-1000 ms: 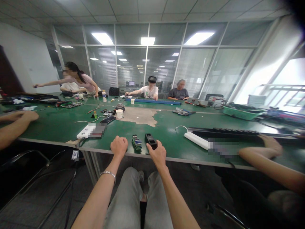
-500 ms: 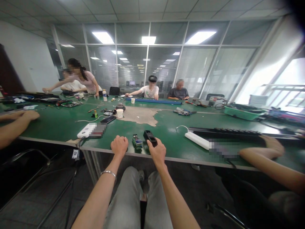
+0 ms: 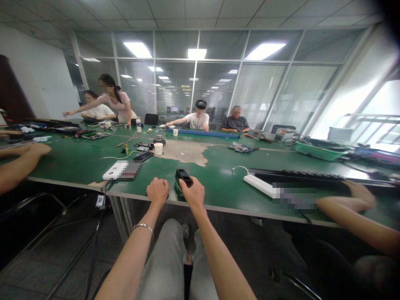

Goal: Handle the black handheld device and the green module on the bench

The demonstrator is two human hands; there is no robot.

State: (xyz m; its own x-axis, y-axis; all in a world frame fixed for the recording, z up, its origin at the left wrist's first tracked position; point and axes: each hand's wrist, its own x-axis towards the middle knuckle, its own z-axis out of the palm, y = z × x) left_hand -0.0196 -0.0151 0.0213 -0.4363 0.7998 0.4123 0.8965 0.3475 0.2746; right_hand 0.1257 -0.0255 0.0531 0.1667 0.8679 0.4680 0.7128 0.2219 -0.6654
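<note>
The bare right hand (image 3: 195,192) grips a black, rectangular housing with openings in its face (image 3: 183,176) near the front edge of the long, green-topped table (image 3: 225,183), and a small green circuit board (image 3: 178,190) shows along its lower left side; whether the two touch cannot be told. Just left of them, the bare left hand (image 3: 158,191) is curled into a fist, seen from the back

casing (image 3: 183,176): black | circuit board (image 3: 178,190): green | tabletop (image 3: 225,175): green, tan patch (image 3: 175,150) | trousers (image 3: 165,258): grey | bar (image 3: 203,133): blue
</note>
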